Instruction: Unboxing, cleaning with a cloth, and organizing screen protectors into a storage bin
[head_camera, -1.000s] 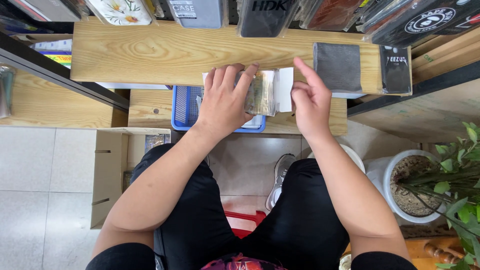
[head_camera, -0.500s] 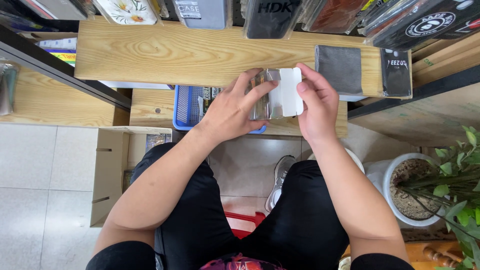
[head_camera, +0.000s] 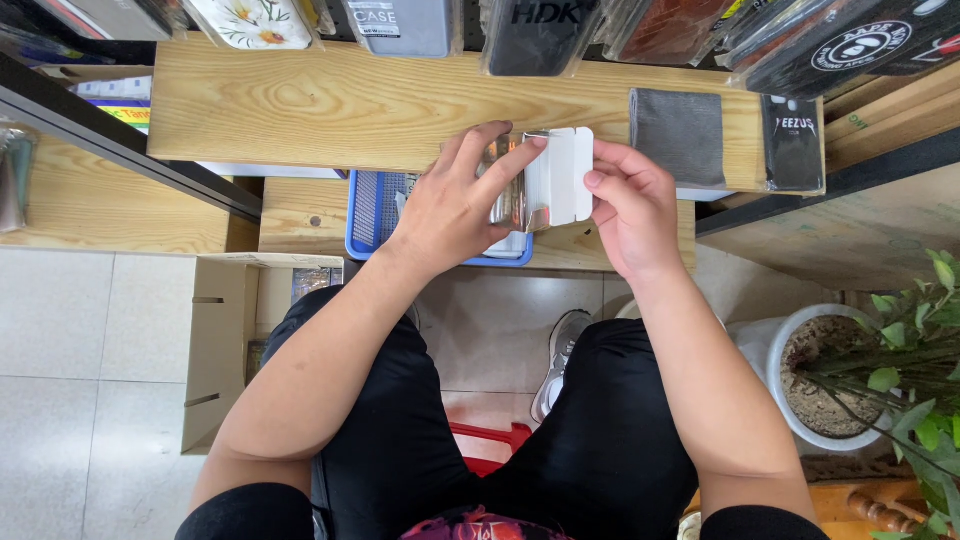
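Fingers (head_camera: 500, 165) of left hand (head_camera: 450, 215) wrap a clear packet (head_camera: 510, 185), thumb under, tips on its top edge. Right hand (head_camera: 630, 210) pinches the white card (head_camera: 570, 175) at the packet's right end, fingers closed on it. Packet plus card sit between both hands, above the edge of a wooden shelf (head_camera: 330, 105). Packet contents shiny, possibly a phone case, hard to tell. Blue tray (head_camera: 365, 215) lies on the lower shelf, just under left hand. Grey pouch (head_camera: 677, 135) and black pouch (head_camera: 792, 140) lie on the shelf, right of the hands. Cardboard box (head_camera: 225, 350) stands on the floor, left of the knee. Potted plant (head_camera: 880, 370) at right.
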